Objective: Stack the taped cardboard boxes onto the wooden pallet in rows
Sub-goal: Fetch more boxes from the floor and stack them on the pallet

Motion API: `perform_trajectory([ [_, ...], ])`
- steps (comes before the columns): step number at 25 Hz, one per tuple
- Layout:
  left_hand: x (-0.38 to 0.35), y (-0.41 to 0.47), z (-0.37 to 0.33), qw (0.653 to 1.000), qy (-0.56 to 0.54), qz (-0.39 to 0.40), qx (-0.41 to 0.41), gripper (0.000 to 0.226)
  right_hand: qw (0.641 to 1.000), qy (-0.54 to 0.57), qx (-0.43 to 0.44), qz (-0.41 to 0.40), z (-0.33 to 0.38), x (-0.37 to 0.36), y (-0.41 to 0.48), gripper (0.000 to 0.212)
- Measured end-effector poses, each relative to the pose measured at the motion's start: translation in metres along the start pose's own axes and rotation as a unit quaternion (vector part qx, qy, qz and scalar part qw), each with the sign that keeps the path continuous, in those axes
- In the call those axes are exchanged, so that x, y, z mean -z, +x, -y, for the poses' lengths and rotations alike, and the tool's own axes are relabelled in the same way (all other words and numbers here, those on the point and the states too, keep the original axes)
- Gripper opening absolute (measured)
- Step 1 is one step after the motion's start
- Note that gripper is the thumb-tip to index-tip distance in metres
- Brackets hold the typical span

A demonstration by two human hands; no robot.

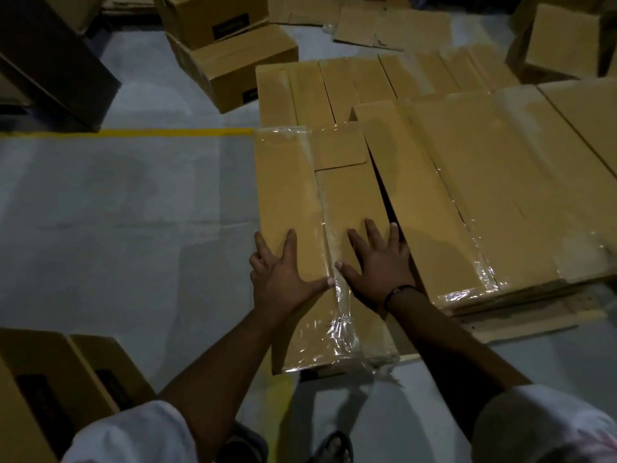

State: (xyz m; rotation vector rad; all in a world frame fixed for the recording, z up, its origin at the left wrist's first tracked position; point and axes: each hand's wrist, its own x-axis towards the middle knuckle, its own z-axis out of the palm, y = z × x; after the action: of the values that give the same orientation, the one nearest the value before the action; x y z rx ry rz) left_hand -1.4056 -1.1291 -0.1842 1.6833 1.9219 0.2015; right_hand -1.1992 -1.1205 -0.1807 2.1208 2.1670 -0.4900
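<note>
A long taped cardboard box (300,202) lies at the left end of the stack, with clear tape along its top seam and near end. My left hand (282,275) lies flat on its near left top, fingers spread and curling over the left edge. My right hand (379,262) presses flat on the box's right half, fingers apart. To the right lies a row of taped boxes (484,182), with a narrow dark gap between them and this box. A lower row of boxes (354,85) sits behind. The wooden pallet (521,319) shows only as a strip under the near edge.
Loose boxes stand on the grey floor: one at the near left (50,389), two at the back (233,65), one at the far right (564,41). Flattened cardboard (390,25) lies behind. A yellow floor line (150,132) runs to the left. My sandalled foot (335,446) is below.
</note>
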Motion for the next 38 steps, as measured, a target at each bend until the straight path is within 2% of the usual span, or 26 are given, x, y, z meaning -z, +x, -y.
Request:
perform_trajectory([
  [5,-0.011,-0.053,0.0,0.998,0.028,0.05,-0.036,0.125,0.999,-0.025,0.037,-0.02,0.003,-0.025,-0.054,0.08],
  [7,-0.016,-0.077,0.004,0.993,0.072,0.075,-0.06,0.125,0.997,-0.027,0.065,-0.033,-0.001,-0.033,-0.075,0.082],
  [14,-0.021,-0.102,0.008,0.98,0.13,0.122,-0.082,0.139,0.988,-0.038,0.15,-0.024,-0.022,-0.044,-0.114,0.1],
  [18,-0.023,-0.1,0.017,0.977,0.15,0.099,-0.115,0.139,0.978,-0.071,0.194,-0.021,-0.031,-0.044,-0.112,0.111],
  [25,-0.03,-0.087,0.016,0.975,0.171,0.067,-0.122,0.133,0.968,-0.103,0.216,-0.078,-0.04,-0.049,-0.098,0.108],
  [38,-0.029,-0.065,0.001,0.974,0.183,0.059,-0.117,0.135,0.958,-0.142,0.226,-0.109,-0.051,-0.049,-0.069,0.104],
])
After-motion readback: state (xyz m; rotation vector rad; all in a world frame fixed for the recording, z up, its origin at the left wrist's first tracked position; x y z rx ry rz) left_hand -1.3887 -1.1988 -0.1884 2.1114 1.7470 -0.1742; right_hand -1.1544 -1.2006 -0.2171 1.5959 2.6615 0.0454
